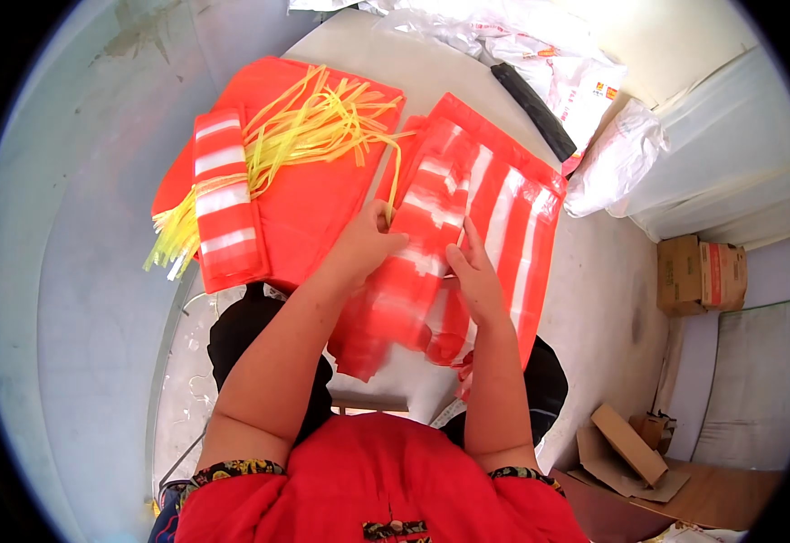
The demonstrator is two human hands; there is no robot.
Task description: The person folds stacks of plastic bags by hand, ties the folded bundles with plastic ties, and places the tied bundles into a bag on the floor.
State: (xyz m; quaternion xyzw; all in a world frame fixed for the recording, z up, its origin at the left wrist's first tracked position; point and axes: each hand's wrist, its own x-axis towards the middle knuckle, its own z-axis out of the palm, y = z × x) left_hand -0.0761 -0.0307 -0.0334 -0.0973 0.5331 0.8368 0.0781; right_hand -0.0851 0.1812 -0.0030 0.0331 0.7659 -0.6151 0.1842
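Note:
Both my hands hold a folded bundle of red-and-white striped plastic (426, 235), tilted above more striped sheets. My left hand (372, 240) closes on its left edge, with a yellow plastic strip (397, 176) running up from the fingers. My right hand (474, 271) grips the right edge, thumb on top. Beneath and to the right lies a stack of striped plastic sheets (512, 217). On the left, a pile of plain red plastic (309, 217) carries a bunch of yellow strips (313, 127) and another folded striped bundle (225, 199).
The work sits on a pale table (395, 63). Along its far side are white plastic sacks (540, 54) and a long black bar (532, 110). Cardboard boxes (701, 276) stand against the right wall, with opened cardboard (626, 457) at lower right. A pale wall (96, 271) rises close on the left.

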